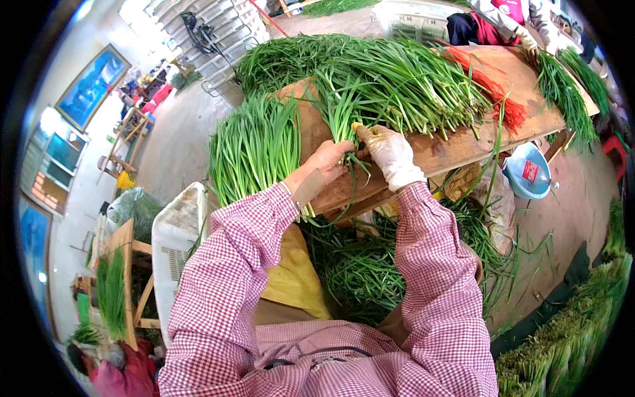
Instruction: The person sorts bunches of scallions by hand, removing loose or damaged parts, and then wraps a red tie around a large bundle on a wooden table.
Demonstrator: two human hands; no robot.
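Observation:
A small bunch of garlic chives (339,120) stands up from my left hand (325,160), which is bare and closed round its lower stems. Just to the right, my right hand (391,157) wears a whitish glove with yellowed fingertips. Its fingers are bent together against the bunch's right side, partly hiding what they pinch. A few loose leaves hang below the two hands. Left of my left hand lies a neat pile of chives (254,147). Beyond my hands a larger heap of chives (403,83) spreads over the wooden board (433,151), stem ends toward me.
Red ties (493,92) lie on the board's right part. A co-worker's gloved hand (527,43) is at the far right end. A blue basin (527,173) stands below the board, near fallen leaves (360,264). At left is a white crate (173,231); stacked crates (198,40) stand behind.

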